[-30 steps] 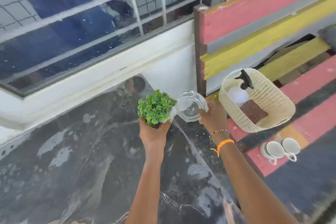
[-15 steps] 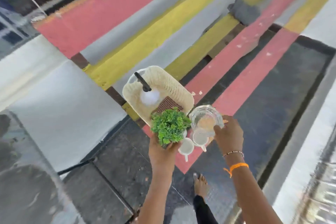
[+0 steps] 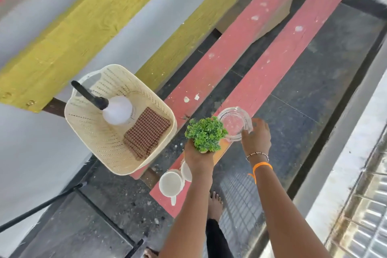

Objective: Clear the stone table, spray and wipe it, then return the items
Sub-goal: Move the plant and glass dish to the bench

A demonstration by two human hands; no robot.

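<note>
Head view: over a red-slatted bench [image 3: 247, 81].
Left hand [image 3: 199, 158]: closed around small green leafy plant [image 3: 206, 134].
Right hand [image 3: 256, 138]: gripping clear round glass dish [image 3: 233, 122].
Left: cream woven basket [image 3: 100, 144].

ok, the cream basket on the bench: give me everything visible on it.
The basket is cream, woven-look with perforated walls, plastic by appearance, rounded-rectangular and open-topped. It sits upright at the end of the red bench slat, overhanging it. Inside stand a white spray bottle with a black trigger head and a folded brown checked cloth. Neither hand touches it.
</note>
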